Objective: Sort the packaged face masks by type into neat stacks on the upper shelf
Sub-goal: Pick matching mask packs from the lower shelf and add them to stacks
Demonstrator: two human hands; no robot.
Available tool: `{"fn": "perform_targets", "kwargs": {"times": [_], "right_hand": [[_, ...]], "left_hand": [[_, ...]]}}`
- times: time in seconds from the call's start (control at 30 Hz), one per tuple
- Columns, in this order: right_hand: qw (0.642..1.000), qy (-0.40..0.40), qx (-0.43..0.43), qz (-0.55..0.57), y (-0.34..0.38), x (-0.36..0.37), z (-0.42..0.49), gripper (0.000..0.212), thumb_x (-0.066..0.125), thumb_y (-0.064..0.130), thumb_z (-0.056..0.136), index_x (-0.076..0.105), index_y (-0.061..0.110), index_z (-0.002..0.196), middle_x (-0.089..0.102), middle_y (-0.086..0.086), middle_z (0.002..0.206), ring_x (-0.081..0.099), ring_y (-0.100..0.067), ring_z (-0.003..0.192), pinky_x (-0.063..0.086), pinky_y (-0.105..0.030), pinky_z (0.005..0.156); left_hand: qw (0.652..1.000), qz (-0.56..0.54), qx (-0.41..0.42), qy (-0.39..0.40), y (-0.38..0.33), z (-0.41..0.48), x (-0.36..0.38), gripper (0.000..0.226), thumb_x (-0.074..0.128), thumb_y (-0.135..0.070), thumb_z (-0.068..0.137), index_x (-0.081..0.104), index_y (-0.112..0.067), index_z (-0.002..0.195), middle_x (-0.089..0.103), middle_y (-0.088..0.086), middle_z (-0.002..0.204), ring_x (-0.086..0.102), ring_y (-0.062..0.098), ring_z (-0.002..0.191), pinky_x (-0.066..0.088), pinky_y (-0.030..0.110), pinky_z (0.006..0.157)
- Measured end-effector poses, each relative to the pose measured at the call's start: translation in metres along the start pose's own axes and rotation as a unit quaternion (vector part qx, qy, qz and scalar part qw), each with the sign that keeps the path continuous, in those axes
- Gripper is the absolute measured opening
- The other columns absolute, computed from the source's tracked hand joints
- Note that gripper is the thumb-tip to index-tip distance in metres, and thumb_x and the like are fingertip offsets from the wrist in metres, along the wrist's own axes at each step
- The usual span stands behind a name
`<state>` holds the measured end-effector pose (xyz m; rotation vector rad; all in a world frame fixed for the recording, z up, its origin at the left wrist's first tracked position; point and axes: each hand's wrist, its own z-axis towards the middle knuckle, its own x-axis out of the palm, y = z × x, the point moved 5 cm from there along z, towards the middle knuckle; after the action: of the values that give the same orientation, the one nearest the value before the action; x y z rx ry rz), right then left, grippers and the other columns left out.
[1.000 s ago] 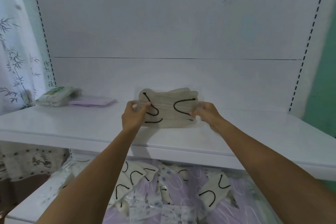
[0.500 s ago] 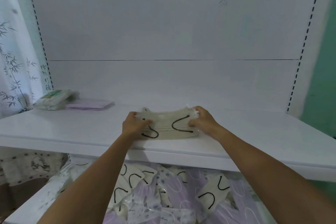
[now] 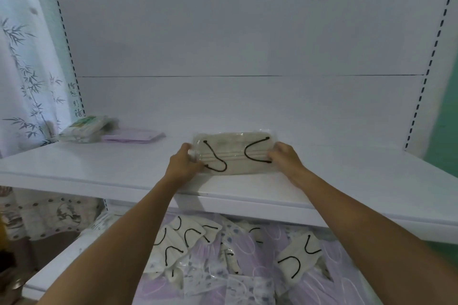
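A stack of beige packaged face masks with black ear loops lies flat on the white upper shelf, near its middle. My left hand grips the stack's left end and my right hand grips its right end. Further left on the same shelf sit a flat pile of purple masks and a pile of green-labelled mask packs. On the lower shelf lies a mixed heap of beige, purple and patterned masks.
The shelf unit has a white back panel with slotted uprights at both sides. A bamboo-print curtain hangs at the left and a green wall stands at the right. Bare shelf surface stretches right of the beige stack.
Both hands have lowered the beige stack from the air onto the upper shelf and laid it flat, a little further back than half a second ago.
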<state>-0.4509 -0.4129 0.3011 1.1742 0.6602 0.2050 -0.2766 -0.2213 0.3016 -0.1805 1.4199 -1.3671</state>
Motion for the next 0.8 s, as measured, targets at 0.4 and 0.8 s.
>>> {"fn": "perform_targets", "kwargs": {"times": [0.4, 0.8], "right_hand": [[0.988, -0.072, -0.112, -0.077, 0.055, 0.077, 0.048, 0.045, 0.054, 0.005, 0.088, 0.052, 0.022, 0.13, 0.059, -0.006, 0.088, 0.059, -0.021, 0.08, 0.052, -0.031, 0.072], [0.919, 0.116, -0.05, -0.373, 0.048, 0.188, 0.111, 0.06, 0.063, 0.057, 0.079, 0.05, 0.014, 0.119, 0.04, -0.009, 0.13, 0.04, -0.026, 0.12, 0.028, -0.045, 0.105]], "left_hand": [[0.979, 0.09, 0.105, -0.149, 0.022, 0.066, -0.072, 0.017, 0.052, -0.022, 0.094, 0.058, -0.009, 0.104, 0.062, 0.012, 0.096, 0.058, 0.028, 0.089, 0.039, 0.028, 0.071], [0.96, 0.251, 0.096, 0.072, 0.117, 0.16, -0.077, 0.042, 0.055, -0.044, 0.089, 0.052, -0.025, 0.126, 0.049, 0.004, 0.126, 0.054, 0.022, 0.111, 0.039, 0.029, 0.096]]}}
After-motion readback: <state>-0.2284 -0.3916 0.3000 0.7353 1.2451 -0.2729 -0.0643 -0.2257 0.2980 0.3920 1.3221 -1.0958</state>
